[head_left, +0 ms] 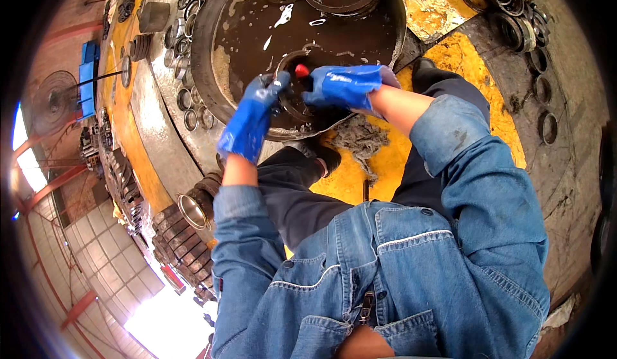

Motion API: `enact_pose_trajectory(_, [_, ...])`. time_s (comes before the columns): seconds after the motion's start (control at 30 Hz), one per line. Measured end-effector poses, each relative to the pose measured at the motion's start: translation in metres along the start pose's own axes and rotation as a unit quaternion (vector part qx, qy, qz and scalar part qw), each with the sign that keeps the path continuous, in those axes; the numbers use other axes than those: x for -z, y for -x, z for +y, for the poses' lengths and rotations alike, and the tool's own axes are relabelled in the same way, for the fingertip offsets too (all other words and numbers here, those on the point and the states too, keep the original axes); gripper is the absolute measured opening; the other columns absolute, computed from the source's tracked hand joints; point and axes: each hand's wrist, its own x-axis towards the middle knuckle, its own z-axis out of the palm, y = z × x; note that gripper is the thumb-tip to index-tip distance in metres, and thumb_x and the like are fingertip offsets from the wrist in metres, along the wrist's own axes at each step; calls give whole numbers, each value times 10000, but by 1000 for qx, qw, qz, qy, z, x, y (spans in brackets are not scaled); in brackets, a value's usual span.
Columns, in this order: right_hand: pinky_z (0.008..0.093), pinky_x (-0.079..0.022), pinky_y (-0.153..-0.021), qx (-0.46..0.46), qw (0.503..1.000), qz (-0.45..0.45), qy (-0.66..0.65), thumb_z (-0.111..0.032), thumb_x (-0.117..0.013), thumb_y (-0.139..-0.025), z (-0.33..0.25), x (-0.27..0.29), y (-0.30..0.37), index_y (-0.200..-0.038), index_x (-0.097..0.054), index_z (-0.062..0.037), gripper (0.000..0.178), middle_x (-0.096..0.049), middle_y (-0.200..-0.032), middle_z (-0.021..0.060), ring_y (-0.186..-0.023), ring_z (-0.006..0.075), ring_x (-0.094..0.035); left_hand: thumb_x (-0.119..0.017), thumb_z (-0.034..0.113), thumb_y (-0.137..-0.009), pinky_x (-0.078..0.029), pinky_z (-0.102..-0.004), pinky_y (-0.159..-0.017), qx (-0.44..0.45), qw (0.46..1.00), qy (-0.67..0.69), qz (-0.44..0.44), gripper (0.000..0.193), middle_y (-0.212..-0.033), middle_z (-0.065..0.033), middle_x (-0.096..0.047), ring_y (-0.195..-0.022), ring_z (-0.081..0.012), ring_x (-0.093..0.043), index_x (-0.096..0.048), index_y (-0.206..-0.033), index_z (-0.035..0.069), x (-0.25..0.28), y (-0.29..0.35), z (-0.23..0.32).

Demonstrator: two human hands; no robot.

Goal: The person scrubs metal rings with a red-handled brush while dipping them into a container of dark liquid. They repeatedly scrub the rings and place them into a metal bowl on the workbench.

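My left hand [262,92], in a blue rubber glove, is closed at the left side of a dark, wet metal ring [294,111]. The ring tilts at the near edge of a big round pan [205,63] of murky brown liquid. Across from it my right hand [334,88], gloved the same way, reaches over the ring with curled fingers. A small red tip [301,70] shows by its fingers; what it belongs to is hidden.
A larger ring [340,5] sits at the pan's far side. Several metal rings [190,120] line the left, and more rings [547,127] lie at the right. A grey rag [361,142] lies on the yellow surface between my legs.
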Motion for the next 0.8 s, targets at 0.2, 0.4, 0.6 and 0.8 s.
enact_pose_trajectory(0.2, [292, -436, -572, -52, 875, -81, -475, -386, -573, -1025, 7, -5, -6, -928, -715, -95, 338, -652, -737, 21, -602, 121, -557, -759, 454, -951, -527, -293, -768, -100, 967, -31, 233, 525, -928, -85, -747, -838, -123, -648, -731, -1159, -27, -19, -5, -79])
enact_pose_trajectory(0.4, [274, -424, -532, -55, 863, -60, -498, -352, -584, -1029, 14, -6, 0, -925, -702, -92, 304, -659, -716, 44, -569, 124, -564, -746, 469, -941, -547, -367, -815, -23, 983, -120, 140, 586, -992, -148, -758, -882, -201, -687, -719, -1178, -66, 1, -18, -38])
enact_pose_trajectory(0.6, [436, -545, -738, -12, 1000, 17, -13, -432, -667, -853, 0, 1, 6, -986, -754, -27, 435, -727, -863, 216, -819, 344, -720, -754, 480, -938, -540, -359, -775, -1, 946, -313, 85, 607, -989, -141, -754, -854, -194, -673, -714, -1172, -79, 24, -56, 16])
enact_pose_trajectory(0.8, [465, -558, -692, 69, 983, 31, 170, -337, -677, -819, 5, -24, -8, -890, -762, 2, 356, -731, -808, 201, -731, 402, -714, -761, 489, -935, -530, -346, -736, -14, 950, -301, 86, 612, -978, -128, -750, -818, -180, -657, -717, -1161, -78, 17, -55, 10])
